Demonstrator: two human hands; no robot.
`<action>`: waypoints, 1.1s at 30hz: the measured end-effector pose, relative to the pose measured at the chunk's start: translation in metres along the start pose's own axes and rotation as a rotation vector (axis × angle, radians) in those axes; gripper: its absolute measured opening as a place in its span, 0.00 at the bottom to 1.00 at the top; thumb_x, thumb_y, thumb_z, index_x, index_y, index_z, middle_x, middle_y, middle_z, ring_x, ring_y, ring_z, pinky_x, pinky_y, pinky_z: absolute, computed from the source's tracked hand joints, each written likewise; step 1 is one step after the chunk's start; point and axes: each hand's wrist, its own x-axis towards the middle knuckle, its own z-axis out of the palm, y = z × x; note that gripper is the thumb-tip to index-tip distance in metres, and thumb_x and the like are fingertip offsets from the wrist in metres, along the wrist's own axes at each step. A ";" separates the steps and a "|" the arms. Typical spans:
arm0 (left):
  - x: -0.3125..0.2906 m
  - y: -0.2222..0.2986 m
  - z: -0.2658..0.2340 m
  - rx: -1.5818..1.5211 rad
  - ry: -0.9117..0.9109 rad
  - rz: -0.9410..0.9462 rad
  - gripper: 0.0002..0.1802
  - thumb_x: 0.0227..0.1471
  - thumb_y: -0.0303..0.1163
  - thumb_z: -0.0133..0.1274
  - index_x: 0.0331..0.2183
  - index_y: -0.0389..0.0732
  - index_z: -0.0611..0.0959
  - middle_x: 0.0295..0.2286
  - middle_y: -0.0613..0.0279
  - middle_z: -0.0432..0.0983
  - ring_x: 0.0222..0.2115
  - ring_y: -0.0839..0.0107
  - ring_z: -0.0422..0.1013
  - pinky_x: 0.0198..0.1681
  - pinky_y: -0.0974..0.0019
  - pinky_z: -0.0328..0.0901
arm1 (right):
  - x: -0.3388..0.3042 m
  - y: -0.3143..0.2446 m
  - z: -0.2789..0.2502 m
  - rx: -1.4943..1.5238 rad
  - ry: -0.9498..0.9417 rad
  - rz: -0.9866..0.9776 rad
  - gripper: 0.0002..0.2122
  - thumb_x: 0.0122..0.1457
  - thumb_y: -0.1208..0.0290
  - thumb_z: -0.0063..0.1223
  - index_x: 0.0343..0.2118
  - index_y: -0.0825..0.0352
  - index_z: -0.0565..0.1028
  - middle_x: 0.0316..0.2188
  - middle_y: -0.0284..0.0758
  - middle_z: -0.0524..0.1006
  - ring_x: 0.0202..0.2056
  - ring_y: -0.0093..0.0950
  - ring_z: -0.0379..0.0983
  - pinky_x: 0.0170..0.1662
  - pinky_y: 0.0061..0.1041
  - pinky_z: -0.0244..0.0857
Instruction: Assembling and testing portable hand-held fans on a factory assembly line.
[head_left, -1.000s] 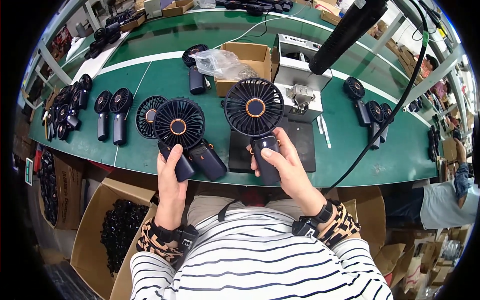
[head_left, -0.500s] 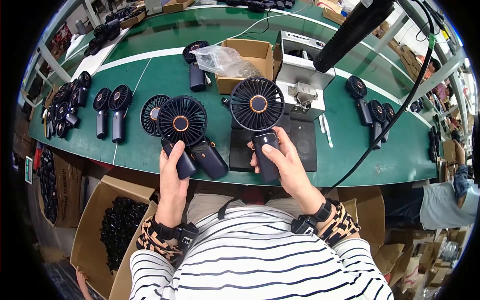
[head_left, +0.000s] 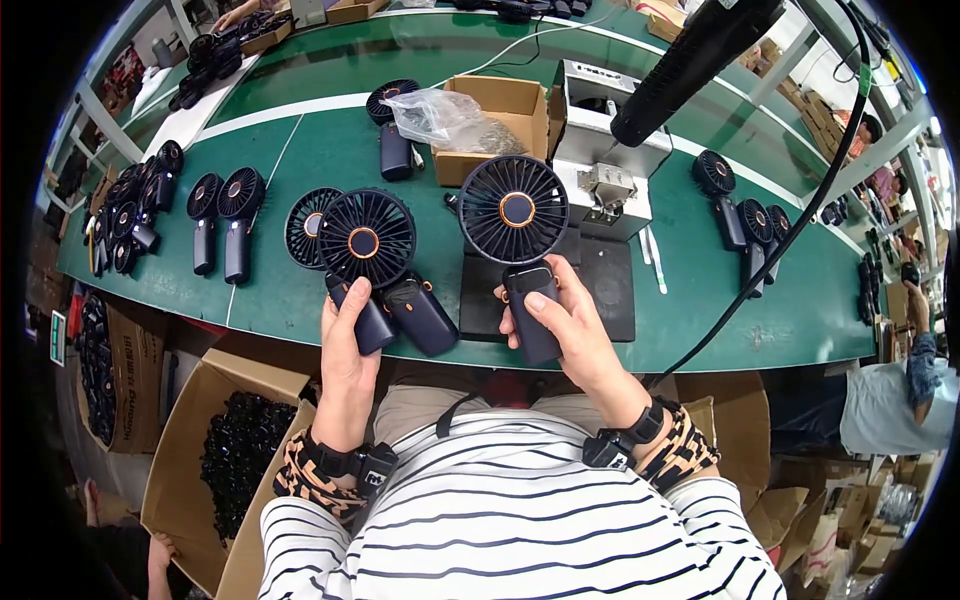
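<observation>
My right hand (head_left: 565,325) is wrapped round the handle of a dark blue handheld fan (head_left: 514,208), thumb lying on its front. The fan's round grille with an orange ring faces up, above a black pad (head_left: 600,290). In my left hand (head_left: 350,335) is a second handheld fan (head_left: 367,238), gripped by its handle with my thumb along the edge. Partly under that one lies another handheld fan (head_left: 425,315); its grille shows to the left, and the held fan covers its middle.
Behind the pad stands a metal fixture (head_left: 610,190), with a black power screwdriver (head_left: 690,70) hanging over it. A cardboard box (head_left: 510,105) with a plastic bag is beside it. More fans (head_left: 238,195) lie left and right. A carton of black parts (head_left: 215,380) stands below left.
Both fans stay in my hands; the left one has shifted very slightly right. The hanging screwdriver has swung a little left. A person's hand now shows at the far upper left.
</observation>
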 end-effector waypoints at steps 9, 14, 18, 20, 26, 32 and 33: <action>-0.005 0.007 0.031 -0.120 0.032 -0.063 0.10 0.51 0.29 0.59 0.36 0.42 0.75 0.29 0.69 0.74 0.28 0.78 0.71 0.32 0.73 0.67 | 0.008 0.008 0.021 -0.282 -0.080 -0.185 0.22 0.57 0.70 0.58 0.50 0.72 0.62 0.52 0.36 0.63 0.48 0.21 0.64 0.49 0.20 0.60; -0.007 -0.005 0.024 -0.170 -0.118 -0.030 0.19 0.56 0.36 0.52 0.47 0.38 0.74 0.42 0.64 0.75 0.42 0.71 0.72 0.46 0.65 0.68 | 0.015 0.026 0.044 -0.301 -0.239 -0.123 0.25 0.53 0.65 0.62 0.48 0.71 0.65 0.54 0.41 0.59 0.55 0.29 0.59 0.57 0.25 0.54; -0.012 -0.006 0.034 -0.081 -0.123 -0.016 0.19 0.57 0.35 0.53 0.48 0.39 0.72 0.43 0.65 0.73 0.41 0.75 0.71 0.45 0.67 0.67 | 0.017 0.034 0.045 -0.353 -0.142 -0.199 0.22 0.54 0.67 0.62 0.47 0.70 0.64 0.49 0.38 0.64 0.51 0.25 0.62 0.54 0.25 0.58; -0.021 0.005 0.040 -0.013 -0.085 -0.028 0.22 0.54 0.32 0.57 0.48 0.38 0.68 0.39 0.64 0.73 0.38 0.76 0.71 0.41 0.69 0.69 | 0.016 0.027 0.055 -0.202 -0.084 -0.107 0.23 0.55 0.68 0.61 0.49 0.68 0.61 0.44 0.36 0.68 0.46 0.22 0.65 0.50 0.23 0.60; -0.037 0.010 0.037 0.144 -0.183 0.012 0.34 0.45 0.29 0.65 0.51 0.39 0.65 0.43 0.64 0.70 0.44 0.75 0.68 0.49 0.69 0.64 | 0.018 0.034 0.056 -0.550 -0.015 -0.254 0.24 0.63 0.59 0.49 0.54 0.68 0.56 0.47 0.39 0.66 0.45 0.27 0.64 0.51 0.26 0.58; -0.035 0.014 0.031 0.130 -0.224 0.011 0.37 0.41 0.25 0.67 0.52 0.38 0.65 0.45 0.64 0.69 0.46 0.74 0.66 0.52 0.68 0.62 | 0.024 0.032 0.051 -0.884 -0.128 -0.264 0.25 0.64 0.55 0.42 0.57 0.68 0.57 0.54 0.49 0.63 0.56 0.44 0.57 0.58 0.39 0.53; -0.036 0.015 0.028 0.129 -0.212 -0.018 0.38 0.41 0.25 0.67 0.52 0.38 0.65 0.45 0.65 0.68 0.46 0.74 0.66 0.52 0.68 0.62 | 0.024 0.031 0.052 -0.885 -0.135 -0.267 0.25 0.64 0.55 0.42 0.57 0.68 0.57 0.54 0.49 0.63 0.56 0.44 0.57 0.58 0.39 0.53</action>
